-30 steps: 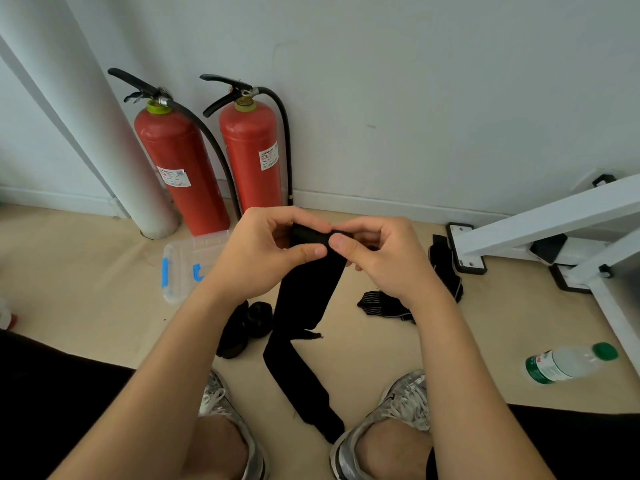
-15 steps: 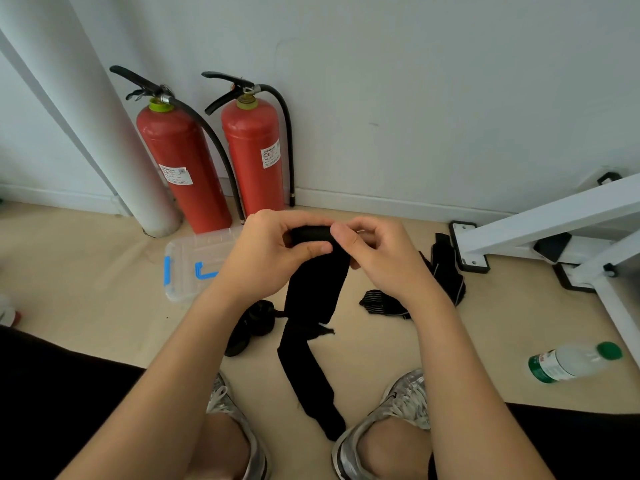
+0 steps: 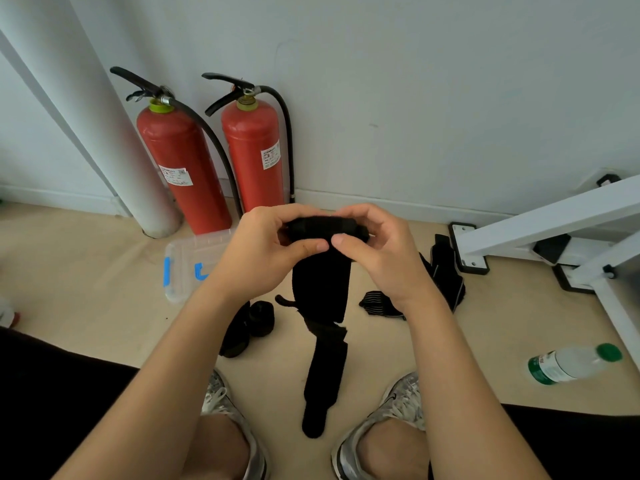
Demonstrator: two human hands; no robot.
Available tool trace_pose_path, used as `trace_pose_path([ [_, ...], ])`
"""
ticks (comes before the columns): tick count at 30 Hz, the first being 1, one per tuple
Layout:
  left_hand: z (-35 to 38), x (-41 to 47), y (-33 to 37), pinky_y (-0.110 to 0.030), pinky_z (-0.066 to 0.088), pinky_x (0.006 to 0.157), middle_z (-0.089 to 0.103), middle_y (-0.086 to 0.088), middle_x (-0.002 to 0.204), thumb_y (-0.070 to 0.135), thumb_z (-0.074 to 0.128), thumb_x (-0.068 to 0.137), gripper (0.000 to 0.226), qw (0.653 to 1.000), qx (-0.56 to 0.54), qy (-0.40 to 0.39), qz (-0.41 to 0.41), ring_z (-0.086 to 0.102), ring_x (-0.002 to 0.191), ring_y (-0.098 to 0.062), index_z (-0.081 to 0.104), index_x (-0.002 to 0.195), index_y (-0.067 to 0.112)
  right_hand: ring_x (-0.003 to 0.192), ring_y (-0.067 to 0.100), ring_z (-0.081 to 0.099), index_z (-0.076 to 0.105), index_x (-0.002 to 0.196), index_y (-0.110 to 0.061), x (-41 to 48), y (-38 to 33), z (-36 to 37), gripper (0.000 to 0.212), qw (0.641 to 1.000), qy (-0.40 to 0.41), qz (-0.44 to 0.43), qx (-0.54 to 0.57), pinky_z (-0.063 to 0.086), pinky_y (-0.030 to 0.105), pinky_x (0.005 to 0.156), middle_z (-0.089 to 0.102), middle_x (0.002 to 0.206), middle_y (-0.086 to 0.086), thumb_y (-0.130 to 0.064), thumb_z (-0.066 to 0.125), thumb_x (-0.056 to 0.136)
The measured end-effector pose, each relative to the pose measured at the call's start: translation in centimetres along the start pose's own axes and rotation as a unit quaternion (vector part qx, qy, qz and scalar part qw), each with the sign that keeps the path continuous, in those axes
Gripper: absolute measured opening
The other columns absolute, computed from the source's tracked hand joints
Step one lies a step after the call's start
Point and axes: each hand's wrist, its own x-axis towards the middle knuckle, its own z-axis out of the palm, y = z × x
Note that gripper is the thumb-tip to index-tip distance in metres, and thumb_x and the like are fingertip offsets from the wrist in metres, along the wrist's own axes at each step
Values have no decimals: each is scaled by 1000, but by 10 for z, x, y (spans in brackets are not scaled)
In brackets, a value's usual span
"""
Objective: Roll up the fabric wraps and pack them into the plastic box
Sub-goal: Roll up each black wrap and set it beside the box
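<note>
Hands: left hand [image 3: 263,258] and right hand [image 3: 377,261] pinch the rolled end of the black wrap [image 3: 322,226], centre frame.
Risk: a slack pinch could let the roll unwind.

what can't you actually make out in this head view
All in the head view.
Plastic box: right part behind the left hand, contents unclear.
Black wrap: roll's ends covered by curled fingers.
Floor wraps: partly behind the right hand, count unclear.
Extinguisher labels: print too small.
</note>
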Motion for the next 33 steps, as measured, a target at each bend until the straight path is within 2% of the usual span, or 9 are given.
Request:
trace_pose_path([
  [4, 6, 1, 8, -34, 61, 87, 73, 2, 110, 14, 73, 103, 24, 1000, -5, 8, -13, 72, 103, -14, 67, 125, 14, 110, 21, 77, 74, 120, -22, 1, -2, 7, 39, 998, -43, 40, 28, 64, 37, 89, 78, 112, 4, -55, 60, 104],
  [6, 12, -1, 13, -30, 57, 83, 68, -2, 110, 10, 67, 106, 21, 1000, -5, -15, -17, 68, 101, -13, 60, 125, 13, 107, 10, 73, 70, 120, -29, 1, -4, 12, 48, 999, -5, 40, 0, 59, 24, 84, 75, 113, -8, -65, 41, 107],
  [10, 20, -4, 18, -37, 57, 89, 64, -2, 115, 9, 60, 109, 22, 998, -4, -32, -51, 64, 106, -15, 54, 129, 14, 104, -2, 64, 65, 115, -30, 3, 0, 25, 46, 997, 47, -11, -67, 47, 9, 83, 67, 110, -17, -53, 25, 113],
  [16, 20, -5, 23, -36, 56, 92, 63, -3, 118, 8, 56, 110, 21, 995, -48, -28, -84, 64, 108, -15, 54, 130, 16, 94, -6, 63, 61, 114, -19, 7, 5, 28, 47, 997, 37, -19, -63, 48, 9, 82, 66, 103, -13, -53, 29, 114],
  [21, 19, -5, 20, -34, 59, 83, 63, -3, 113, 10, 59, 107, 22, 997, -54, -25, -59, 66, 99, -11, 52, 127, 17, 96, 5, 65, 60, 105, -25, 4, 8, 20, 42, 999, 8, 45, 24, 56, 25, 83, 66, 100, -6, -65, 50, 103],
  [23, 17, -4, 19, -29, 56, 73, 64, -1, 108, 26, 57, 104, 24, 990, -106, -11, -97, 65, 90, -4, 51, 127, 24, 100, 7, 68, 62, 106, -28, 3, 6, 19, 32, 999, -5, 39, 29, 56, 26, 85, 70, 106, -6, -59, 53, 105],
  [25, 14, -2, 16, -23, 51, 78, 66, 7, 105, 48, 50, 101, 30, 982, -123, 0, -145, 64, 91, 2, 57, 125, 32, 108, 9, 72, 63, 114, -27, 3, 4, 19, 25, 999, -20, 22, 16, 57, 26, 89, 74, 115, -4, -49, 53, 108],
  [28, 5, 2, 6, -31, 54, 86, 72, 14, 103, 59, 46, 102, 37, 987, -64, -15, -149, 69, 97, -1, 67, 119, 34, 118, 12, 72, 65, 124, -28, 3, 3, 16, 20, 999, -34, 8, 5, 59, 31, 98, 74, 123, -4, -38, 58, 108],
  [33, -10, -1, -5, -27, 61, 85, 77, 10, 116, 16, 66, 108, 23, 993, -87, -50, -63, 76, 109, -11, 70, 129, 25, 108, 16, 77, 77, 106, -31, 1, -1, 6, 20, 999, -20, 14, 45, 63, 30, 88, 79, 113, -3, -17, 80, 92],
])
